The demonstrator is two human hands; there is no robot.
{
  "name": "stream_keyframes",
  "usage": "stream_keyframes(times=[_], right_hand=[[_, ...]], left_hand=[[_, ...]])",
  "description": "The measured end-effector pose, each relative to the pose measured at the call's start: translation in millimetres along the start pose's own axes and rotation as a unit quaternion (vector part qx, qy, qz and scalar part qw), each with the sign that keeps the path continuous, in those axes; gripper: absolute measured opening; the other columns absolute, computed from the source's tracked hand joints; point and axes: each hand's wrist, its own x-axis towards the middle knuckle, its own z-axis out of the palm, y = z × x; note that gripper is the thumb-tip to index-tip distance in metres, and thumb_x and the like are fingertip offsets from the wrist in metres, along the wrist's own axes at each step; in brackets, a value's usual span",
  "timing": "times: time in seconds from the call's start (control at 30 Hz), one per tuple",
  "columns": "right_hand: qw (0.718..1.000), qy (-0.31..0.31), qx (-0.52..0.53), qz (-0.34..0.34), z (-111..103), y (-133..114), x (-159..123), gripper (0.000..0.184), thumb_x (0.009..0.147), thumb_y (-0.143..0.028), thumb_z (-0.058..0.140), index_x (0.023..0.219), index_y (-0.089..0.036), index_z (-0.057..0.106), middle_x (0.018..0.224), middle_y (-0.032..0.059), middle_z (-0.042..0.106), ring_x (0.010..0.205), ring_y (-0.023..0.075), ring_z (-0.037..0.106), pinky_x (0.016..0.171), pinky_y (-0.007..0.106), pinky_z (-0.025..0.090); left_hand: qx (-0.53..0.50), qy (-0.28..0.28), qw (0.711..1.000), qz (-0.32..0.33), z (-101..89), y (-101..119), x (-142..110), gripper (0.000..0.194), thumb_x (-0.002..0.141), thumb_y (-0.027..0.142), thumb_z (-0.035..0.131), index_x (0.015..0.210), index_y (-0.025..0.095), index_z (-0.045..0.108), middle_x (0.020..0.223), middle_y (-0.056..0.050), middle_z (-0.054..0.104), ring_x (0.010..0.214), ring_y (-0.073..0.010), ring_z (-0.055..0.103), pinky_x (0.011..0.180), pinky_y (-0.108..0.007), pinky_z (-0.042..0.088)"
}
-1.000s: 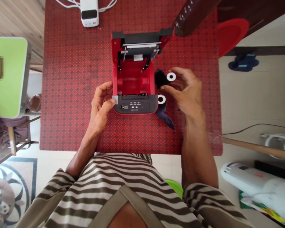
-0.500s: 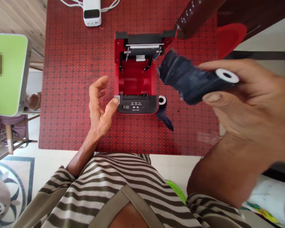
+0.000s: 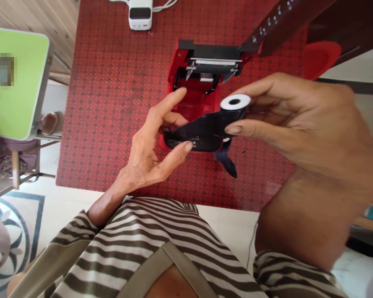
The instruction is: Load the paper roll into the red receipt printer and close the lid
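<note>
A red and black receipt printer [image 3: 202, 70] sits on the red patterned tablecloth [image 3: 118, 107] with its lid open. My right hand [image 3: 298, 120] is raised in front of it, pinching a paper roll [image 3: 235, 103] with a white core, wrapped in dark blue-black plastic. My left hand [image 3: 157, 145] has its thumb and fingers closed on the loose end of that dark wrapper [image 3: 199, 128]. A second dark-wrapped roll [image 3: 226, 156] lies on the cloth by the printer's front right corner, mostly hidden.
A white power bank [image 3: 140, 14] with cables lies at the table's far edge. A dark wooden piece [image 3: 286, 20] and a red chair [image 3: 321, 60] are at the upper right. A green-topped stool [image 3: 15, 82] stands at the left.
My right hand brought the wrapped roll from the right to in front of the printer. My left hand left the printer's front corner and took hold of the wrapper's loose end.
</note>
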Motion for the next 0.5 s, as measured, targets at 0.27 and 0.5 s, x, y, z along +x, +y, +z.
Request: stream_keyframes(times=[0.27,0.5], right_hand=[[0.967,0.007,-0.254,-0.027,21,7,21,0.021,0.105,-0.028,0.093,0.122,-0.04,0.09,0.117,-0.0002,0.096,0.1,0.033,0.092,0.102,0.054,0.077],[0.913,-0.027,-0.403,-0.057,46,14,37,0.027,0.119,-0.025,0.071,0.141,-0.031,0.086,0.131,0.0133,0.094,0.127,0.0434,0.089,0.115,0.059,0.071]], left_hand=[[0.059,-0.021,0.993,0.102,-7.0,-6,-5,0.044,0.121,0.012,0.069,0.163,0.024,0.077,0.144,-0.01,0.09,0.131,-0.027,0.089,0.113,-0.044,0.077],[0.128,-0.02,0.987,0.095,-0.2,-7,1,0.04,0.12,0.007,0.065,0.154,0.02,0.082,0.139,-0.011,0.088,0.123,-0.0275,0.083,0.113,-0.046,0.072]])
